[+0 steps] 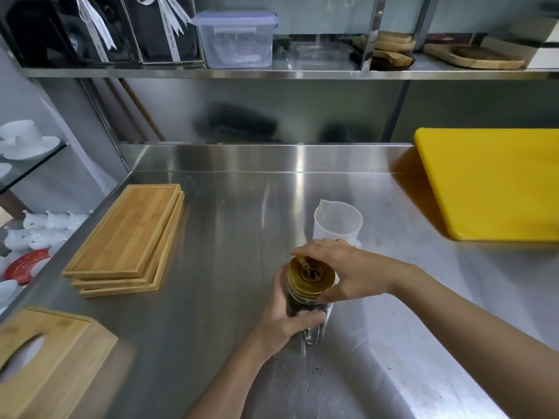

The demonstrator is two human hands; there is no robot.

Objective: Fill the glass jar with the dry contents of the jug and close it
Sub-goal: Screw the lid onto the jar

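Glass jar [305, 309] mid-counter, upright, long axis vertical, gold lid [311, 275] on top. Left hand [286, 323] wrapped round body; right hand [341, 272] pinching lid rim. Empty jug [337, 225] just behind. Bamboo trays [127, 240] well left, yellow board [490, 182] right; bare steel between.

I can read no text anywhere. The gold lid [311, 275] under my right grip [344, 272] carries a dark round emblem, too blurred to make out. The white ribbons [169, 25] far above my grips bear print too small to read.
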